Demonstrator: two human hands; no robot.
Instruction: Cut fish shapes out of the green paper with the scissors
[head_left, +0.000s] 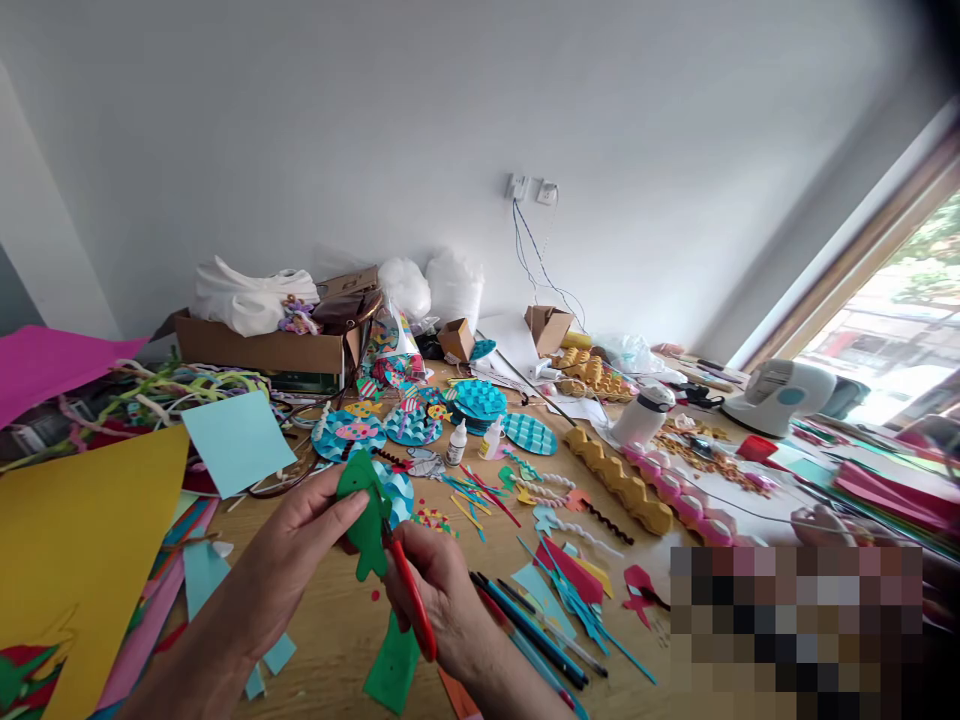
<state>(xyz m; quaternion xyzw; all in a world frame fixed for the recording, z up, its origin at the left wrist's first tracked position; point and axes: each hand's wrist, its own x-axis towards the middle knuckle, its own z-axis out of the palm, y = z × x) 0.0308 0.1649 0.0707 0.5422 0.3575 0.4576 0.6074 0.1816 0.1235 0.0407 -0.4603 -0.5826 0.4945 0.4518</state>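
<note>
My left hand [311, 520] pinches a green paper cutout [365, 515] between thumb and fingers, above the wooden table [322, 640]. In my right hand [439, 590] are red-handled scissors [412, 595], their dark blades against the cutout's right edge. Below them on the table lies another piece of green paper [393, 668]. Two small glue bottles [456, 443] stand upright behind my hands, near blue patterned paper discs [480, 400].
Pens [536, 640] and blue strips [581, 600] lie right of my right hand. Yellow paper [90, 560] covers the left side. A cardboard box [262, 352] sits at the back. Another person's hand [825, 522] is at the right, beyond a pink egg-carton strip [679, 492].
</note>
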